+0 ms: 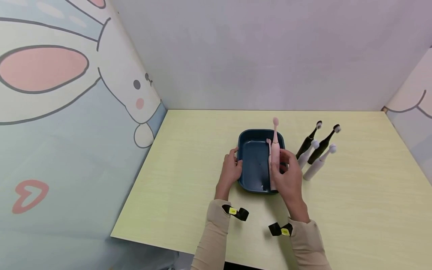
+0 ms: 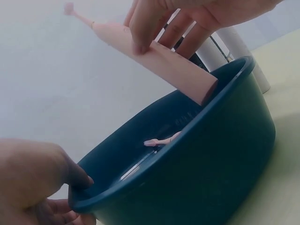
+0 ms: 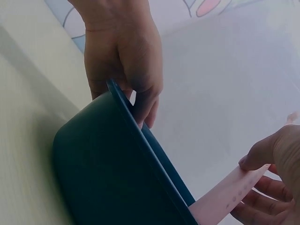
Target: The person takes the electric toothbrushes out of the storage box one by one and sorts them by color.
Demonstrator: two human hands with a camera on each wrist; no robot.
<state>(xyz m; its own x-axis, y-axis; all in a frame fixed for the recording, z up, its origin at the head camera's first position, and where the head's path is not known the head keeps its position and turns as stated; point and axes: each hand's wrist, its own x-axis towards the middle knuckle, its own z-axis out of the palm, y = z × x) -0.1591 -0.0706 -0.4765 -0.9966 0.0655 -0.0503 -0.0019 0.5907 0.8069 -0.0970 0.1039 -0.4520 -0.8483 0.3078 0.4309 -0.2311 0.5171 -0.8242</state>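
Note:
My right hand pinches a pink electric toothbrush between thumb and fingers, its brush head pointing up and away. The toothbrush's lower end is at the right rim of a dark blue basin. Inside the basin, along its right side, lies a second pink electric toothbrush, partly hidden behind the held one. With its thumb inside and fingers outside, my left hand grips the basin's left rim. In the right wrist view the left hand bends over that rim.
Right of the basin stand two black electric toothbrushes and two pale lilac ones, close behind my right hand. All rest on a light yellow table. A grey wall rises behind, and a cartoon-printed wall at the left.

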